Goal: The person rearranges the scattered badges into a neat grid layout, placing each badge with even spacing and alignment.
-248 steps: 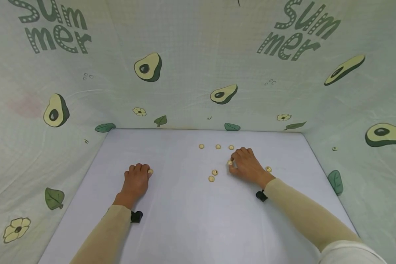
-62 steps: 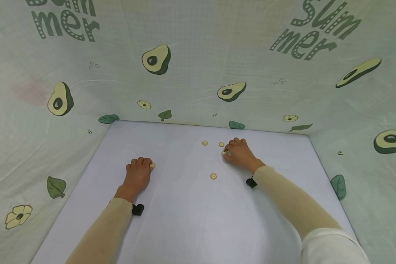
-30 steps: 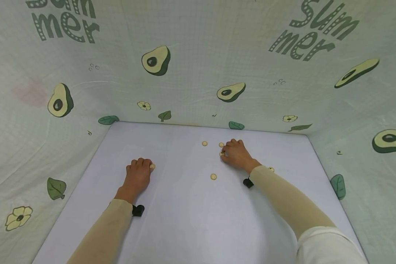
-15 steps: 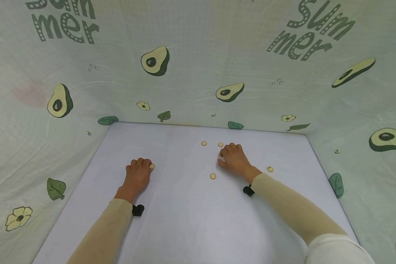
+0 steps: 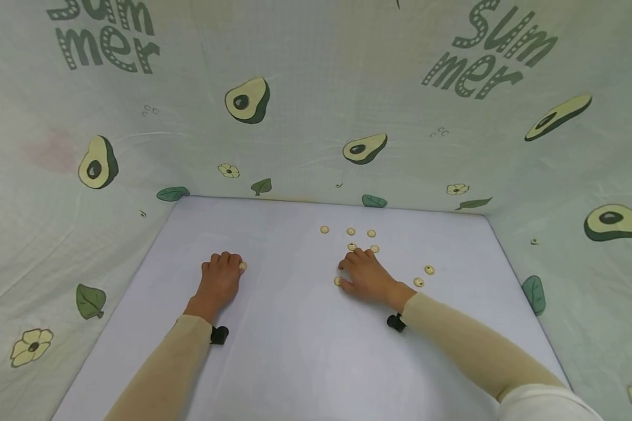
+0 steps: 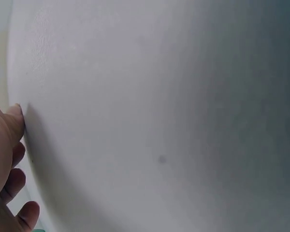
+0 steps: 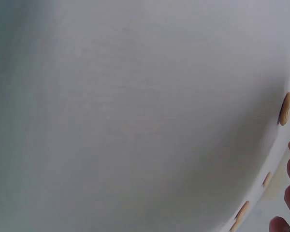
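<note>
My left hand [image 5: 220,278] rests on the white table, thumb and forefinger holding a small round wooden button [image 5: 243,265]. The left wrist view shows that thumb and the fingers, but no button. My right hand [image 5: 366,278] is low over the table, thumb and forefinger spread apart. Its thumb tip is beside a wooden button [image 5: 337,281], perhaps touching it. The same button [image 7: 285,108] lies flat near the fingers in the right wrist view. Just beyond the right fingertips are two more buttons, one with a dark centre [image 5: 351,247] and a paler button [image 5: 375,249].
A row of three buttons runs along the back: a left button [image 5: 324,230], a middle button [image 5: 350,231] and a right button [image 5: 371,233]. Two more, an upper button [image 5: 429,269] and a lower button [image 5: 418,282], lie by the right forearm. Printed cloth walls [image 5: 295,146] surround the table.
My right hand has let go of the dark-centred button below the back row and moved down towards me, to the button at its thumb. Buttons behind it now show. The left hand stays put.
</note>
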Motion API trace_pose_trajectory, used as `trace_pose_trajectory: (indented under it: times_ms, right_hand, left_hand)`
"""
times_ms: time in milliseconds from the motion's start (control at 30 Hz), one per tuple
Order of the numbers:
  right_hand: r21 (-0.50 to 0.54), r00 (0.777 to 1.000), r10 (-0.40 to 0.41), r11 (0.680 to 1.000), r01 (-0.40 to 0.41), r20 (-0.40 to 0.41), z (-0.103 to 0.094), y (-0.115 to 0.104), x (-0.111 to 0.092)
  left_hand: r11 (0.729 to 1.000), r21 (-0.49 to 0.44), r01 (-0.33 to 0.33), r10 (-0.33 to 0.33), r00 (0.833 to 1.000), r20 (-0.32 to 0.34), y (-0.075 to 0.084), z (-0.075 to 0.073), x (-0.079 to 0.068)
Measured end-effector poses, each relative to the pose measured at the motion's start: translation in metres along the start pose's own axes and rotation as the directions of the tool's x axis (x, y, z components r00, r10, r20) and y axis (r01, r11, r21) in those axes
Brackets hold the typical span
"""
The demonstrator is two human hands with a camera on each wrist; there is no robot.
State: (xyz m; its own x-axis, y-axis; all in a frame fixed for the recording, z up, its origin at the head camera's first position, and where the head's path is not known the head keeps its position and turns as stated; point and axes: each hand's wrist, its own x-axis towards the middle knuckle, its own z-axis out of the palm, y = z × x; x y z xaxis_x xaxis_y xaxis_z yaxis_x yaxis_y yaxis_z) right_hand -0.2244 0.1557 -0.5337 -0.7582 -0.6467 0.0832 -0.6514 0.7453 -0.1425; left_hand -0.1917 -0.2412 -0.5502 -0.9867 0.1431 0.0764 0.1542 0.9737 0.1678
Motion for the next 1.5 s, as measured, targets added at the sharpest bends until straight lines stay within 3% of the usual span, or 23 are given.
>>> trace_pose_trajectory:
  times_ms: [167,367,533,1000,1500]
  right_hand:
    - [0.023,0.999,-0.05,0.998,0.05,0.005,0.002,-0.004,-0.003]
    - [-0.021,0.996,-0.09,0.996,0.09,-0.002,0.003,-0.005,-0.003]
    - [-0.062,0.996,-0.079,0.995,0.076,-0.031,0.003,-0.006,-0.004]
    - [-0.05,0.997,-0.076,0.996,0.074,-0.029,0.005,-0.005,-0.004]
    - [-0.054,0.998,-0.058,0.997,0.056,-0.037,0.006,-0.003,-0.005]
  left_hand:
    - [1.0,0.021,-0.014,0.014,1.0,0.014,0.001,-0.001,0.0]
    - [0.999,0.029,-0.015,0.014,1.0,0.025,0.0,-0.001,0.0]
    - [0.999,0.028,-0.021,0.021,1.0,0.016,-0.003,-0.002,0.0]
    - [0.997,-0.066,-0.039,0.04,0.999,0.012,-0.012,-0.006,0.0]
    - [0.999,-0.024,-0.047,0.047,0.999,0.007,-0.005,-0.007,0.001]
